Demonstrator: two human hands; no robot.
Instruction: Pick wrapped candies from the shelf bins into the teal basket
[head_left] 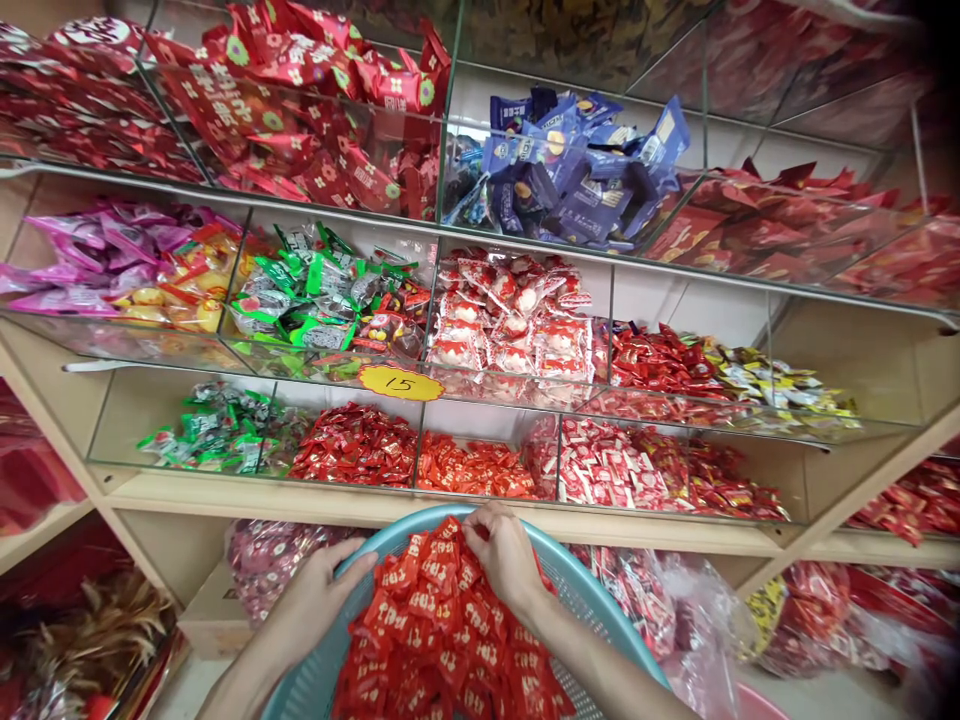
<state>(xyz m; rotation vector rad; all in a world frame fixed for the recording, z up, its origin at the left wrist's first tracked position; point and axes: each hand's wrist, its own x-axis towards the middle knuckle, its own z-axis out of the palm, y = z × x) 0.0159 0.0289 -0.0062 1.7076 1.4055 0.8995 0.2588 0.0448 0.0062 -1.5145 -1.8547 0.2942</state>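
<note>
A blue-green plastic basket (pixel 622 625) heaped with small red wrapped candies (pixel 442 640) is in front of me, just below the lowest glass bins. My left hand (pixel 322 590) grips its left rim, thumb toward the inside and the other fingers partly hidden. Over the far side of the heap, my right hand (pixel 506 560) has its fingers pinched together at the red packets. What lies between those fingertips is mostly hidden. Right above the basket, a glass bin holds similar orange-red packets (pixel 472 467).
Tilted glass-fronted shelves hold blue packets (pixel 577 170), green packets (pixel 300 290), red-and-white candies (pixel 517 320) and large red packets (pixel 300 110). A yellow price tag (pixel 401 382) reads 15. Below stand a cardboard box (pixel 214 615) and clear plastic bags (pixel 697 620). A wooden shelf edge (pixel 600 525) runs behind the basket.
</note>
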